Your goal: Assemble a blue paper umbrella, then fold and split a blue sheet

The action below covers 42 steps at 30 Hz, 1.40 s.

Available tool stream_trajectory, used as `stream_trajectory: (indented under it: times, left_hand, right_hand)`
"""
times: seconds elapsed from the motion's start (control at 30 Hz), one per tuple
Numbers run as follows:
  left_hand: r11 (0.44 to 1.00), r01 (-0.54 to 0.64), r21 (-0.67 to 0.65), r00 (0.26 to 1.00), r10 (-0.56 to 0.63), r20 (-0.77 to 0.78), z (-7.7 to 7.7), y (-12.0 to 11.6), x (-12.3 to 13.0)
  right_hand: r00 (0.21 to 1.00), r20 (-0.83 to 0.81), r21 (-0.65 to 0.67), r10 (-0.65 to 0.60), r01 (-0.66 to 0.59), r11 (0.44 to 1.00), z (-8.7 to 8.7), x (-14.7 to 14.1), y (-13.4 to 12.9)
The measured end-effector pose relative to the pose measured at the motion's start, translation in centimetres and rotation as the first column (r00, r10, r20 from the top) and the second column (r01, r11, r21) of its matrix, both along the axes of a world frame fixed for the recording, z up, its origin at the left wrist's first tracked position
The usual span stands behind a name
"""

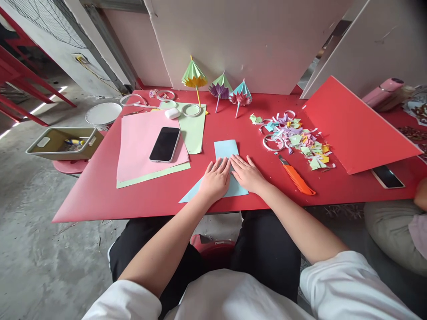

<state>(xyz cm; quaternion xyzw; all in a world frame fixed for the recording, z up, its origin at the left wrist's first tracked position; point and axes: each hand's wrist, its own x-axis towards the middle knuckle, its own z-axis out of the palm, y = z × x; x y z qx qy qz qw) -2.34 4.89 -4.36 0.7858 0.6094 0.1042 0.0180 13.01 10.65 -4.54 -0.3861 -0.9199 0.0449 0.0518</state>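
Observation:
A folded light blue paper point(226, 148) lies on the red table near its front edge, with a pointed flap reaching out to the left. My left hand point(216, 178) lies flat on the middle of the paper, fingers stretched forward. Beside it, almost touching, my right hand point(247, 173) presses flat on the paper's right side with its fingers apart. Both palms hide the paper's centre. An orange utility knife point(298, 179) rests to the right of my right hand.
Pink sheets point(136, 138), a phone point(165, 144) and tape rolls point(191, 110) lie left. Three paper umbrellas point(221, 90) stand behind. Paper scraps point(296, 138) and a red board point(356, 129) are right. A person's leg point(390, 226) shows at far right.

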Motion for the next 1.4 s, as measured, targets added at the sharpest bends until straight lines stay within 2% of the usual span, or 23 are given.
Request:
stream_trajectory:
  times: [0.77, 1.2, 1.4]
  left_hand:
    - [0.999, -0.013, -0.036, 0.999, 0.015, 0.049, 0.26, -0.04, -0.08]
    - [1.0, 0.002, -0.011, 1.0, -0.001, 0.024, -0.02, -0.11, -0.07]
    - [1.0, 0.007, 0.001, 1.0, -0.007, -0.002, -0.22, -0.11, 0.02]
  right_hand:
    - [0.998, -0.038, 0.014, -0.059, 0.06, 0.998, -0.18, -0.25, -0.55]
    - [0.995, -0.039, 0.006, -0.091, 0.091, 0.996, -0.19, -0.52, -0.74]
    - [0.992, -0.103, 0.021, -0.073, 0.075, 0.997, -0.13, -0.37, -0.8]
